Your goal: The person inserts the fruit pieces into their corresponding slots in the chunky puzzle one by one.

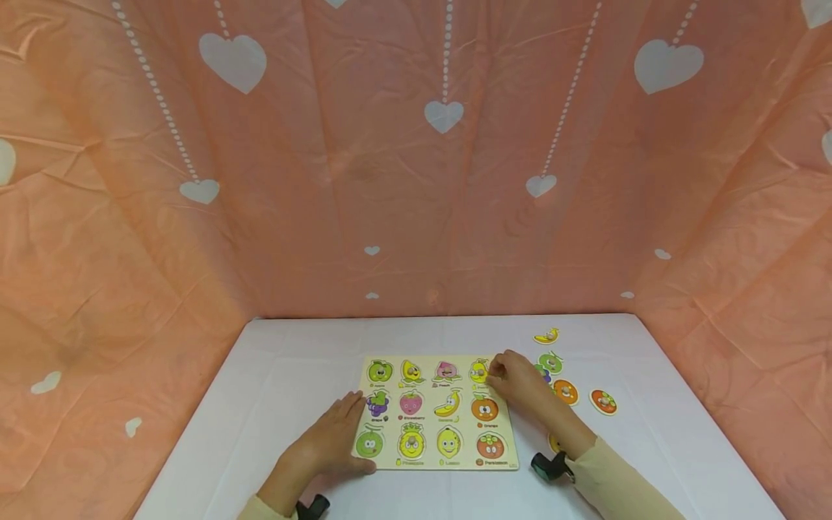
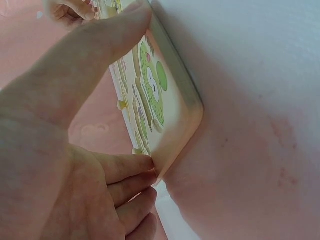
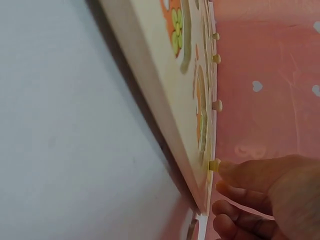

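Note:
A cream fruit puzzle board [image 1: 430, 427] lies on the white table, with rows of printed fruit and cut-out recesses. My left hand [image 1: 328, 435] steadies its near left corner, fingers along the left side and thumb [image 2: 120, 35] by the near edge. At the board's far right corner, my right hand [image 1: 520, 379] pinches the small yellow knob [image 3: 214, 165] of a yellow pear-shaped puzzle piece [image 1: 477, 370]. That piece sits at its place in the top row, partly covered by the fingertips. A pink peach piece [image 1: 446, 370] with a knob is beside it.
Loose pieces lie right of the board: a banana [image 1: 546, 336], a green fruit [image 1: 550, 362], an orange [image 1: 566, 391] and a persimmon [image 1: 604, 402]. The right forearm partly covers a yellow piece [image 1: 555, 443]. A pink curtain [image 1: 403, 217] with hearts rises behind the table.

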Tool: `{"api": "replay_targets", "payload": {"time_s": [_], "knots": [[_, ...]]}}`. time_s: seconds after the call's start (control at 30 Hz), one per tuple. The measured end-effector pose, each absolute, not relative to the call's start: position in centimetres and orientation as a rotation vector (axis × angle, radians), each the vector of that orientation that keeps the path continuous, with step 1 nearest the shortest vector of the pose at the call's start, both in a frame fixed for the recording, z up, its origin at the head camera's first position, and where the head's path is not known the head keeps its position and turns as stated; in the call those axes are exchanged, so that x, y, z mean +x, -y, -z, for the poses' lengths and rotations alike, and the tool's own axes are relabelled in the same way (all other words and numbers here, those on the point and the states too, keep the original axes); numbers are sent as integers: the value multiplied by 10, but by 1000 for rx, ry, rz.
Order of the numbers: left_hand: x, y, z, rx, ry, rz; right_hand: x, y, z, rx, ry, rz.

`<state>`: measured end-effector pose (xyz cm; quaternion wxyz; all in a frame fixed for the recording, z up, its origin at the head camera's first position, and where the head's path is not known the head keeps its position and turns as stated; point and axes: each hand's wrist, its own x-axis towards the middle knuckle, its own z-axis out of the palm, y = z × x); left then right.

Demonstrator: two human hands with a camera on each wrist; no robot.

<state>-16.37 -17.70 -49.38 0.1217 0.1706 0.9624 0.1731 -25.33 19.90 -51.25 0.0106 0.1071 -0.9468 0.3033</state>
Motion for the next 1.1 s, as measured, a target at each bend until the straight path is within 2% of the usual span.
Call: {"api": "replay_targets", "payload": {"time_s": [1.1], "knots": [[-163,178,496,505,-2785,-515,-242,-263,504,334,2834,-883]]}}
